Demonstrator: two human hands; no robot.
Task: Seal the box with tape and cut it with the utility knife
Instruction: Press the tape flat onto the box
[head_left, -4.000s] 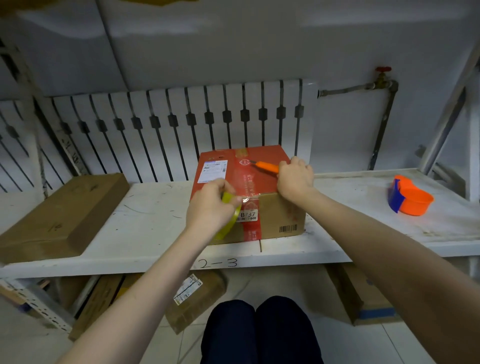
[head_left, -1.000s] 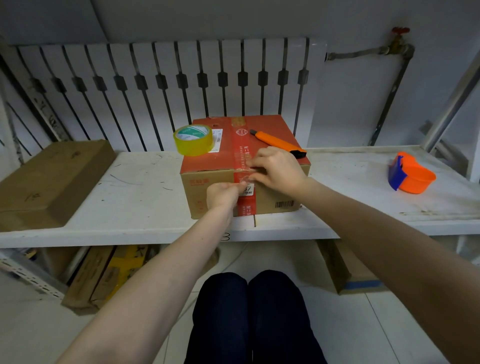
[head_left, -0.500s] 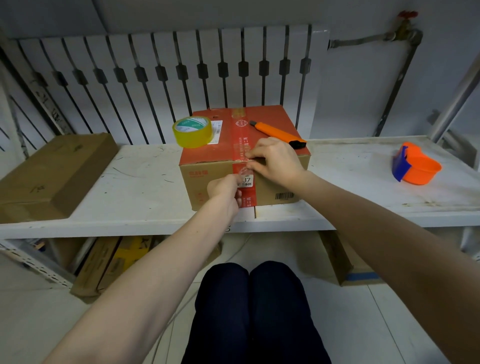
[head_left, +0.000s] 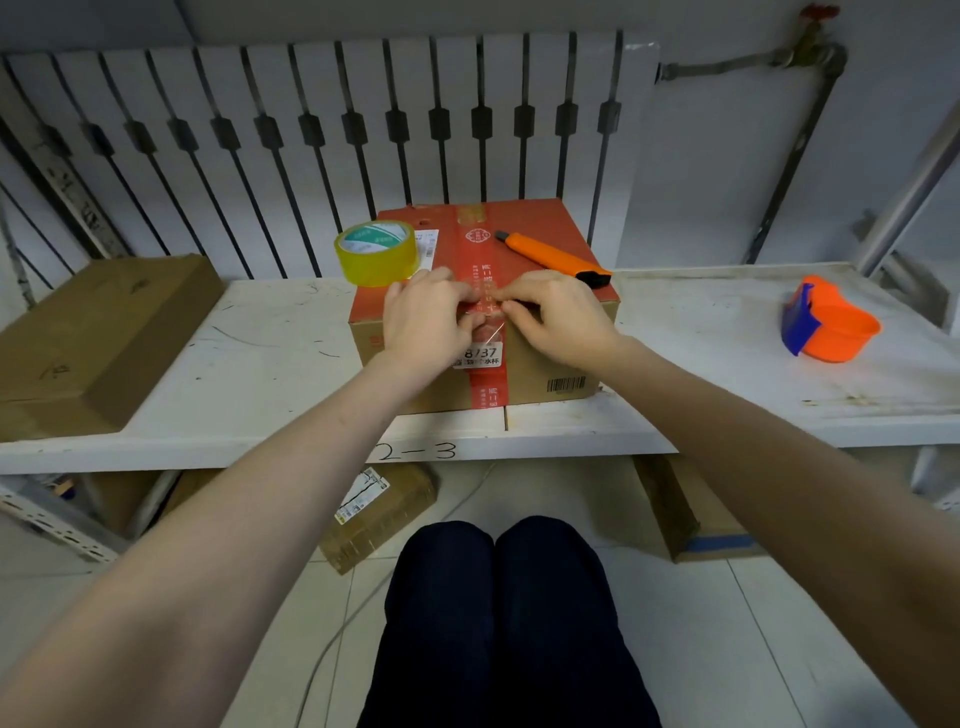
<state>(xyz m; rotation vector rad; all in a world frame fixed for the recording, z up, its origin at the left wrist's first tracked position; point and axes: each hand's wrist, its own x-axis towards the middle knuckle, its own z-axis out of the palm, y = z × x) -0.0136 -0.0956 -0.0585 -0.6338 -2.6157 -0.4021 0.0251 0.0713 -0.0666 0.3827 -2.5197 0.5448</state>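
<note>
A cardboard box (head_left: 550, 364) with a red top and a red strip down its middle stands on the white shelf (head_left: 270, 374). A yellow tape roll (head_left: 377, 253) rests on the box's left top corner. An orange utility knife (head_left: 551, 257) lies on the top at the right. My left hand (head_left: 426, 322) and my right hand (head_left: 558, 317) press side by side on the box's front top edge, fingertips meeting over clear tape on the red strip. Neither hand holds a tool.
A flat brown carton (head_left: 98, 343) lies at the shelf's left end. An orange and blue tape dispenser (head_left: 826, 325) sits at the right. A white radiator (head_left: 332, 145) stands behind. More cartons (head_left: 379, 512) lie on the floor under the shelf, near my knees (head_left: 498, 597).
My left hand has risen from the box's front face to its top edge beside my right hand. Four seconds ago it held the tape roll, which now rests on the box.
</note>
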